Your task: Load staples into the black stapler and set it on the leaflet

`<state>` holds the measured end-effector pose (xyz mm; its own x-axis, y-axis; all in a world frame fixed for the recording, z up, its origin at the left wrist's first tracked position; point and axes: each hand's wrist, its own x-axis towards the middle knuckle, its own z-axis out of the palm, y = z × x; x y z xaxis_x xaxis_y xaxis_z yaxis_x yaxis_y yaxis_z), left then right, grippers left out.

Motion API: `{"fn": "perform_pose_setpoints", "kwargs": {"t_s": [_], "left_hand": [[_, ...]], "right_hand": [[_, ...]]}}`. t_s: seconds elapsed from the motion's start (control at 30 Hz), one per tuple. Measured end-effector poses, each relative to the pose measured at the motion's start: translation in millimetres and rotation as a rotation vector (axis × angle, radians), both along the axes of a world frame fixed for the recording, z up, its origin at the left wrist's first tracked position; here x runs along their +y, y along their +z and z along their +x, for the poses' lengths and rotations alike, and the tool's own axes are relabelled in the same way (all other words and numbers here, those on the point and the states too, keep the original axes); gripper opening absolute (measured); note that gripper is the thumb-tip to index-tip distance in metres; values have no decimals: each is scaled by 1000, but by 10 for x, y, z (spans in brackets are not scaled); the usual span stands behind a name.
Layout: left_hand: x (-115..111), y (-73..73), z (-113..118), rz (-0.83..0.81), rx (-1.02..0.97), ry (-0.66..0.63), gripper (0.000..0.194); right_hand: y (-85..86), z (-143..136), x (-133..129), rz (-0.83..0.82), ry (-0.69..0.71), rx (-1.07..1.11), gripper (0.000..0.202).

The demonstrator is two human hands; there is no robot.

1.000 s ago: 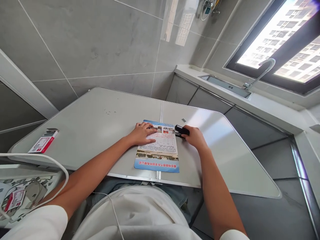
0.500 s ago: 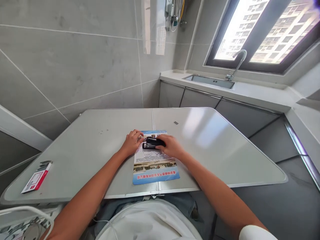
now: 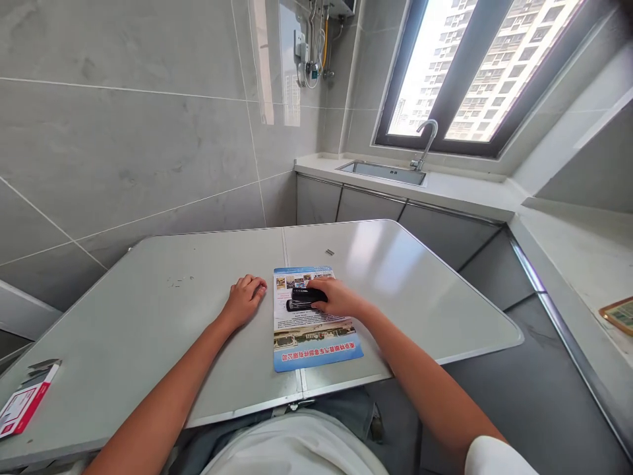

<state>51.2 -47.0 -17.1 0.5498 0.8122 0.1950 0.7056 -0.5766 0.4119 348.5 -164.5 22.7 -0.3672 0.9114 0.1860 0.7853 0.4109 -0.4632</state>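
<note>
A printed flyer [image 3: 316,333] with a blue lower band lies flat near the front middle of the grey folding table [image 3: 148,330]. My right hand [image 3: 336,298] grips a black stapler [image 3: 304,299] that rests on the flyer's upper part, pointing left. My left hand [image 3: 244,297] rests on the bare tabletop just left of the flyer, fingers loosely curled, holding nothing.
A small strip of staples [image 3: 330,252] lies on the table beyond the flyer. A red and white box [image 3: 22,402] sits at the table's left front corner. A counter with sink [image 3: 386,173] and tap [image 3: 424,142] runs along the back right under a window.
My right hand carried the stapler from the flyer's right edge onto the flyer. My left hand slid off the flyer to the table on its left. The camera view tilted up.
</note>
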Motion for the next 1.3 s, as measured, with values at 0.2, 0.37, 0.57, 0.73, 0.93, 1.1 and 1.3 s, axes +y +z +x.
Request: {"fn": "perform_pose_setpoints", "kwargs": {"t_s": [0.2, 0.37, 0.57, 0.73, 0.93, 1.1, 1.3], "left_hand": [[-22, -15, 20, 6, -7, -1, 29], [-51, 16, 22, -14, -15, -1, 28], [-55, 15, 9, -35, -38, 0, 29], [-30, -6, 6, -15, -22, 8, 28], [-17, -4, -4, 17, 14, -4, 28], [64, -40, -27, 64, 79, 17, 34], [171, -69, -26, 78, 150, 7, 41]], "right_hand": [[-79, 535, -315, -20, -111, 83, 33], [-169, 916, -416, -54, -146, 169, 41], [-134, 1485, -307, 115, -550, 389, 46], [-236, 1927, -126, 40, -744, 226, 53], [-495, 1884, -45, 56, -702, 135, 36], [-457, 1838, -66, 57, -720, 46, 29], [-341, 1733, -108, 46, -764, -127, 26]]}}
